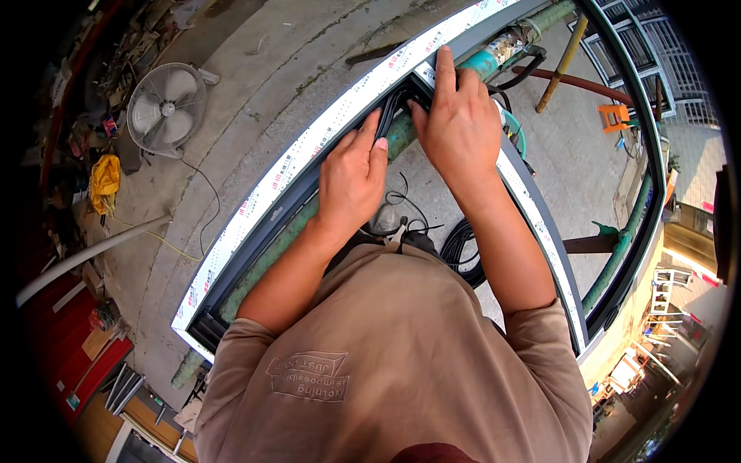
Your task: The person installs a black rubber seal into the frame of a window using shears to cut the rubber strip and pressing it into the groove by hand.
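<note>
A dark window frame [297, 147] with white printed protective film lies in front of me across green pipe supports [401, 135]. Several strands of black rubber strip [393, 106] bunch in the frame's inner corner. My left hand [351, 179] is closed at the frame's inner edge, the strip between its thumb and fingers. My right hand [463, 127] grips over the crossbar at that corner. Its index finger lies stretched along the film, and its thumb presses beside the strip. The other right fingers curl, their tips partly hidden.
A standing fan [167, 108] is on the concrete floor at the left, its cord trailing toward the frame. A black coil [461, 245] lies below the frame, near my body. An orange stool [614, 118] and stacked metal frames [629, 50] are at the right.
</note>
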The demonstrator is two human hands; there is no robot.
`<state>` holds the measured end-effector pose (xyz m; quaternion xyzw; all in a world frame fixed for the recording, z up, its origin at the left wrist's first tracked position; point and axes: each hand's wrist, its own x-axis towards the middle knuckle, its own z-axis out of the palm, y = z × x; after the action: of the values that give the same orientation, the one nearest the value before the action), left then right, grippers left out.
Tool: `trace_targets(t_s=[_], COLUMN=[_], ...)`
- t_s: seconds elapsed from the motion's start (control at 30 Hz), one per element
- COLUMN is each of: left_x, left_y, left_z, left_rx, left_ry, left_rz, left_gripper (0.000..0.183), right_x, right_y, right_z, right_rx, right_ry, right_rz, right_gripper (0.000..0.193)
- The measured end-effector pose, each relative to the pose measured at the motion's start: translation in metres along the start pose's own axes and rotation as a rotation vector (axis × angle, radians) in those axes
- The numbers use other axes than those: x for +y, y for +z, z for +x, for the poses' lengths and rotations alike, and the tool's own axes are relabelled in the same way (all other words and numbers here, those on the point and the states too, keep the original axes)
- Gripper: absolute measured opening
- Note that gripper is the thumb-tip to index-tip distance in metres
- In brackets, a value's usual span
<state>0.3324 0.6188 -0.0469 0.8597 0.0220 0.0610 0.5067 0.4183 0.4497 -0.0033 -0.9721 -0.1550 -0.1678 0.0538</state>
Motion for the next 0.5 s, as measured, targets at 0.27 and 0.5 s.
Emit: trace_targets(t_s=[0.27,0.5], left_x=[0.005,-0.013], left_y=[-0.002,0.007], left_z=[0.003,0.001], left_rx=[-0.034,0.096], left_ry=[-0.062,0.137], left_rz=[0.02,0.1], left_gripper=[0.048,0.048], right_x=[0.0,0.017], right_y=[0.005,-0.003], right_z=[0.003,-0.015], right_rx=[-0.016,-0.034], right_ry=[-0.008,-0.051], right_rz=[-0.041,0.003], right_gripper=[0.091,0.085])
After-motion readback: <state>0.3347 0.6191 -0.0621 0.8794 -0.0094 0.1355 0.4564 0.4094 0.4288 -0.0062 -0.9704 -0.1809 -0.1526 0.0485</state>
